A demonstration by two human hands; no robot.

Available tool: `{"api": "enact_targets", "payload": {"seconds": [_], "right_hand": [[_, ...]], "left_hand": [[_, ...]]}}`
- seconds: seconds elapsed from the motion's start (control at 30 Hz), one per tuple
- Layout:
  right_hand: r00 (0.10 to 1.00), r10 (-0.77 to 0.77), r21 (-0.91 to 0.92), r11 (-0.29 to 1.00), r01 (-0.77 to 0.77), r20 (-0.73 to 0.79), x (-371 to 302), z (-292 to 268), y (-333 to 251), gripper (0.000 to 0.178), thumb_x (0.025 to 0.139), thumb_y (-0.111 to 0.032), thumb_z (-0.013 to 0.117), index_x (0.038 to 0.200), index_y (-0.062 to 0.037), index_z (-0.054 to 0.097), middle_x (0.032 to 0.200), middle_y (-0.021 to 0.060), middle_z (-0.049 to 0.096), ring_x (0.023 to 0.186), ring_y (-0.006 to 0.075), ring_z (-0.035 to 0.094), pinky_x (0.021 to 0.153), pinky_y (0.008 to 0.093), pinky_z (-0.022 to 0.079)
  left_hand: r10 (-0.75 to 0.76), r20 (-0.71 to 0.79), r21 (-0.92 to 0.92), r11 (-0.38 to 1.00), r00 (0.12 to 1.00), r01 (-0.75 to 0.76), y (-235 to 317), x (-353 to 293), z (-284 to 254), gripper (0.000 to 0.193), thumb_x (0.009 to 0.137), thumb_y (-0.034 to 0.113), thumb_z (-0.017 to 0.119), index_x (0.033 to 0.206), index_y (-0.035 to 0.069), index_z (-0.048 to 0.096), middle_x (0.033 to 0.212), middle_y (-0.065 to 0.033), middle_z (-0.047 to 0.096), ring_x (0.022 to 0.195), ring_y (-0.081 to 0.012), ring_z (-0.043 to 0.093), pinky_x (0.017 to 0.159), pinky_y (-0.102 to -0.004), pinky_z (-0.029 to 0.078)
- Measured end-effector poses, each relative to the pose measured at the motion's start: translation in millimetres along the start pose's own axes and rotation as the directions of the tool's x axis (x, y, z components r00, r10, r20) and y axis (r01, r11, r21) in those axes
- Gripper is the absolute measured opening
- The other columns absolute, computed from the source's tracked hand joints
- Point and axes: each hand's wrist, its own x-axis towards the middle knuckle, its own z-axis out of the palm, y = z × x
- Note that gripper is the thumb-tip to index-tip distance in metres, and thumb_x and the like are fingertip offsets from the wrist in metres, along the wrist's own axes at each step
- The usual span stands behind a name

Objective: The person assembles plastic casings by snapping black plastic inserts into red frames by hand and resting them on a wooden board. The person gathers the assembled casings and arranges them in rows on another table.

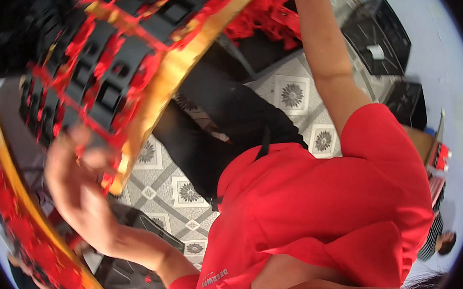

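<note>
A large wooden-edged board (167, 87) tilts across the upper left, carrying black plastic blocks and red plastic strips. Its blocks blur from motion. My left hand (84, 178) is at the board's lower corner, with fingers curled against the red strip and wooden edge there; motion smears the fingertips. From the right my right arm (324, 45) stretches up past the top edge, so its hand is out of the picture. Beyond the board's edge, tangled red plastic pieces (268, 19) lie in a black container (265, 55).
Another wooden-edged board with red pieces (17, 215) stands at the far left, a person beside it. A black case (138, 274) lies below my left forearm. Black boxes (378, 38) stand by the right wall. Patterned tiles (189, 191) cover the floor.
</note>
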Motion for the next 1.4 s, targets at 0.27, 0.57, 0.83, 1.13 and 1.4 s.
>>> {"api": "enact_targets", "payload": {"seconds": [0.27, 0.57, 0.83, 1.13, 1.4], "right_hand": [[0.43, 0.896, -0.694, 0.24, -0.678, -0.11, -334, -186, 195, 0.018, 0.084, -0.011, 0.057, 0.092, -0.0037, 0.071, 0.086, 0.0119, 0.071, 0.077, 0.0208, 0.068, 0.069, 0.0326, 0.053], [0.258, 0.935, -0.931, 0.299, -0.208, 0.243, -440, -116, 260, 0.034, 0.086, -0.012, 0.054, 0.119, -0.013, 0.057, 0.12, 0.0176, 0.06, 0.106, 0.0383, 0.061, 0.084, 0.046, 0.052], [0.213, 0.922, -0.54, 0.365, -0.758, 0.324, -355, -187, 207, 0.021, 0.084, -0.023, 0.07, 0.09, -0.0029, 0.065, 0.082, 0.0073, 0.067, 0.073, 0.0213, 0.065, 0.067, 0.0314, 0.052], [0.534, 0.752, -0.399, 0.658, -0.638, 0.386, -185, -250, -63, 0.011, 0.082, -0.012, 0.069, 0.089, -0.0034, 0.068, 0.079, 0.0041, 0.062, 0.073, 0.0167, 0.059, 0.068, 0.0298, 0.048], [0.585, 0.056, -0.141, 0.985, 0.1, 0.809, -112, -130, -149, 0.013, 0.068, -0.006, 0.067, 0.08, -0.0052, 0.063, 0.081, 0.006, 0.059, 0.068, 0.025, 0.058, 0.056, 0.0328, 0.046]], "left_hand": [[-0.585, 0.485, -0.165, 0.669, 0.65, 0.724, -131, -52, 139, 0.066, 0.08, -0.009, 0.065, 0.14, 0.004, 0.041, 0.134, -0.0157, 0.053, 0.107, -0.0209, 0.062, 0.08, -0.0272, 0.05], [-0.687, 0.455, -0.181, 0.552, 0.567, 0.814, -139, -40, 174, 0.064, 0.086, 0.016, 0.07, 0.141, 0.004, 0.04, 0.135, -0.0165, 0.052, 0.11, -0.0253, 0.06, 0.084, -0.0323, 0.05], [-0.618, 0.482, -0.148, 0.641, 0.621, 0.753, -162, -18, 170, 0.061, 0.088, 0.014, 0.066, 0.142, 0.004, 0.039, 0.136, -0.0157, 0.051, 0.112, -0.0235, 0.059, 0.086, -0.0315, 0.049], [-0.365, 0.681, -0.219, 0.726, 0.635, 0.652, -146, 16, 217, 0.068, 0.092, 0.027, 0.064, 0.147, 0.005, 0.031, 0.138, -0.0169, 0.048, 0.114, -0.0252, 0.057, 0.089, -0.0334, 0.048], [-0.057, 0.534, -0.738, 0.456, 0.844, 0.498, -99, 22, 210, 0.129, 0.069, 0.07, 0.071, 0.154, 0.018, -0.011, 0.152, -0.0181, 0.026, 0.13, -0.0381, 0.043, 0.099, -0.0487, 0.045]]}}
